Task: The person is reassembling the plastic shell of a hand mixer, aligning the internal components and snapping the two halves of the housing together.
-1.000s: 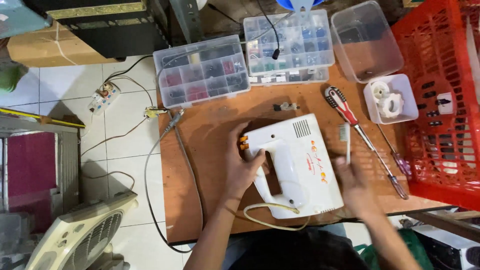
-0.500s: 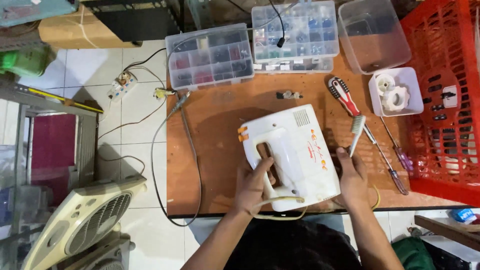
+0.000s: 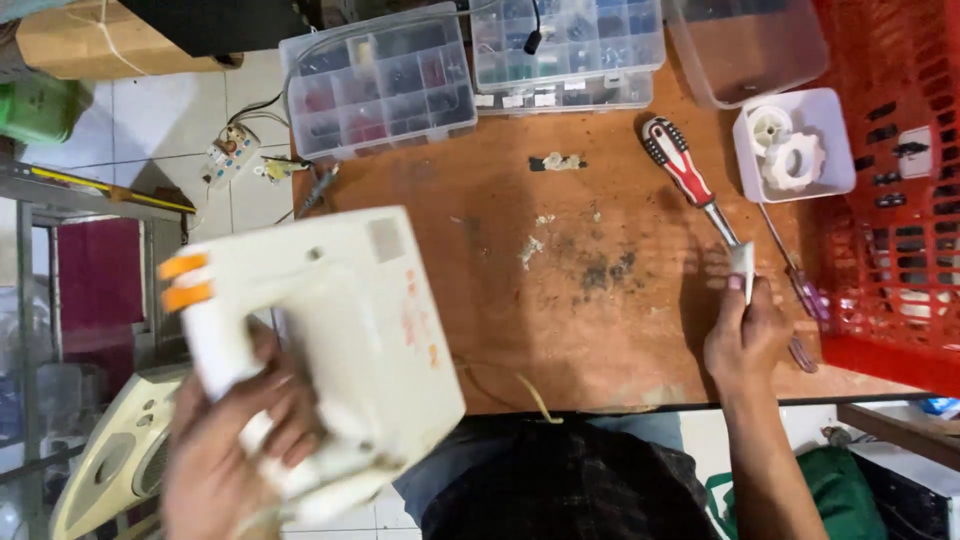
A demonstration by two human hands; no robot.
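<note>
Head view: two hands, one white mixer [image 3: 330, 340], two screwdrivers [image 3: 690, 180].

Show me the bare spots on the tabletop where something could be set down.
The middle of the brown table is bare, bordered by the white appliance in the left hand, the organizer boxes and the red-handled screwdriver. It is crowded near the right hand and white tub.

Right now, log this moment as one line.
left hand: grips white appliance, lifted off table | right hand: holds small white piece by red-handled screwdriver | view: head
</note>
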